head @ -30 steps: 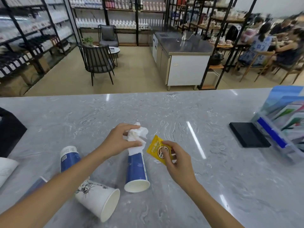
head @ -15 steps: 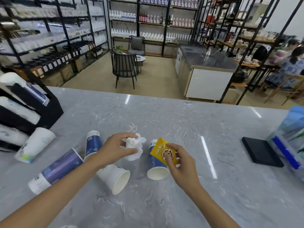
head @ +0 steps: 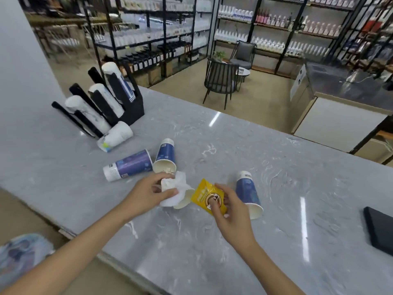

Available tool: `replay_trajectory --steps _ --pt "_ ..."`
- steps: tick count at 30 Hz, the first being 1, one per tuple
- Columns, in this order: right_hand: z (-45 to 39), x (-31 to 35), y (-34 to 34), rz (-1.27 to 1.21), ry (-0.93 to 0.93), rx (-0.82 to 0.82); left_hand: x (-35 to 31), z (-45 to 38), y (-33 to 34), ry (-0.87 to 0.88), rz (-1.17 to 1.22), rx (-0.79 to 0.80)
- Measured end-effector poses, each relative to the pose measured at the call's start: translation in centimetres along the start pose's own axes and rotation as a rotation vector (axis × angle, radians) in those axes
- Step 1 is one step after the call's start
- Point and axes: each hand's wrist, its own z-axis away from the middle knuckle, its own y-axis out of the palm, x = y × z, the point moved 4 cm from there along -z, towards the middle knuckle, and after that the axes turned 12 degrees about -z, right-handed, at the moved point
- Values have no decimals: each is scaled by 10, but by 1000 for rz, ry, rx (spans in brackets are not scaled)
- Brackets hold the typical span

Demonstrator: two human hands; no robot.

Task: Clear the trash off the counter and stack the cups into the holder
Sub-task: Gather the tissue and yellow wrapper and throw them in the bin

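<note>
The left hand [head: 148,193] pinches a crumpled white tissue [head: 175,191] above the grey marble counter [head: 276,188]; the right hand [head: 230,211] grips a yellow sachet [head: 205,196]. Between them lies a white paper cup [head: 185,200], a blue one [head: 248,193] just right, two more blue cups [head: 164,156] to the far left. The black cup holder [head: 131,105] stands at the far left with stacked cups.

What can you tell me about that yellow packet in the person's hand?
The yellow packet is a small, flat pouch of what looks like glossy plastic or foil, with a round brown and white picture and some print too small to read. The right hand pinches it, thumb across the front and fingers behind, holding it tilted just above the grey counter. It sits between a crumpled white tissue and a blue cup lying on its side.
</note>
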Motion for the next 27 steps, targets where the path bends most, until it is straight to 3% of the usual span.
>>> replay_trajectory --steps 11,27 --pt "16 10 96 -87 20 281 68 104 -56 -156 56 -194" --pt "62 66 328 -134 -14 606 193 259 -194 -358 14 -478"
